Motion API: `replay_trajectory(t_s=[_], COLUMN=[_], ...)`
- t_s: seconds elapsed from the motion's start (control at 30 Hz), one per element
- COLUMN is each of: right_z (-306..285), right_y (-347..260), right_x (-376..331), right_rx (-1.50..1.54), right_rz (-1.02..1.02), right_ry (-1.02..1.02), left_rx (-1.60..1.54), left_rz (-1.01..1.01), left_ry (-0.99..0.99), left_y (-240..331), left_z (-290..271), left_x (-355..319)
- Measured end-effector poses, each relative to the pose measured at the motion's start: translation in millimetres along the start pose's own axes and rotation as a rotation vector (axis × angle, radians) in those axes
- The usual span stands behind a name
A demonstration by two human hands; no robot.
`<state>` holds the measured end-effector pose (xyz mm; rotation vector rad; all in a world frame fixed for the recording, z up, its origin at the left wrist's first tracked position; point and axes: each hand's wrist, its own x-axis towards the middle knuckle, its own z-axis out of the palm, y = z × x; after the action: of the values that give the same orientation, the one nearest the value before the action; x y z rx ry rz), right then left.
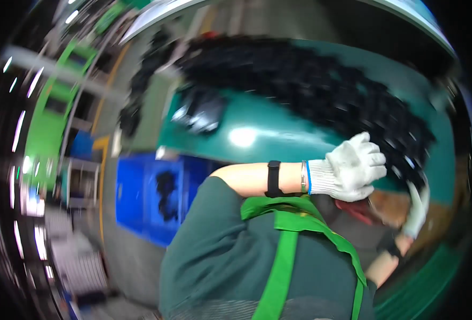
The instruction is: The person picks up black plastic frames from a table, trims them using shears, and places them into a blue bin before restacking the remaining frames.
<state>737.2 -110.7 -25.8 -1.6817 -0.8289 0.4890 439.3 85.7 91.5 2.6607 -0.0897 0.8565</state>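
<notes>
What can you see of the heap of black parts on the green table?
The heap of black parts is a long, dense band of small dark pieces, blurred so single shapes cannot be told. It lies across the glossy green table, curving from upper left down to the right. The white-gloved hand is at its lower right end; contact cannot be confirmed.

Pretty blurry and tilted, but a green surface [278,136] is seen, heaped with a long pile of small black parts [321,90]. A gloved left hand [353,165] is held curled at the pile's near edge, a black wristband [273,178] worn on that forearm. The gloved right hand [418,208] is seen lower at the right, fingers [420,193] pointed up toward the pile; whether anything is gripped can't be made out. A green strap [284,256] is worn over a dark green shirt. A blue crate [150,197] is set on the floor to the left.
</notes>
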Motion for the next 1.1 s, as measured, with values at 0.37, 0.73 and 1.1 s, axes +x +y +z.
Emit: replay_trajectory(t_s=[0.37, 0.73, 1.1], right_z=[54, 459, 601], right_y=[-86, -210, -233], right_x=[-2, -128, -171], right_rx=[-0.371, -0.337, -0.436], right_rz=[-0.474, -0.301, -0.519], right_ry=[0.704, -0.445, -0.733], left_rx=[0.376, 1.250, 0.972], left_rz=[-1.308, -1.693, -1.266], left_ry=[1.633, 0.123, -0.754], left_y=[-54, -118, -178], left_z=[-215, -423, -501], left_x=[-490, -705, -762])
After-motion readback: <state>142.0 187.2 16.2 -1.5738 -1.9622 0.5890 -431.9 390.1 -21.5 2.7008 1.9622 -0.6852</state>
